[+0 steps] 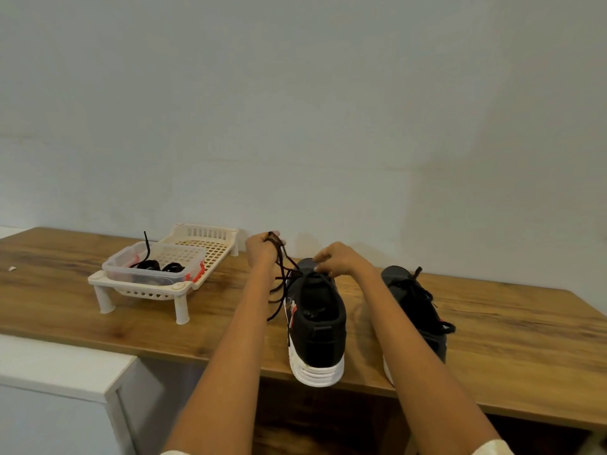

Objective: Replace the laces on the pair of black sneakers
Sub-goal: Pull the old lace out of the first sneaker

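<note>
Two black sneakers with white soles stand on the wooden table, heels toward me. My left hand [262, 249] grips a bunch of dark lace [281, 274] pulled up and to the left from the left sneaker [317, 326]. Loose strands hang down beside that shoe. At the front of the same shoe's lacing, my right hand [338, 259] pinches the lace with curled fingers. The right sneaker [415, 310] stands apart to the right, still laced, its lace ends loose.
A cream slotted rack [210, 244] on legs stands at the back left. On it rests a clear plastic tub [154, 264] holding coiled black laces. A white cabinet [65, 382] sits below the table's near left edge. A plain wall rises behind.
</note>
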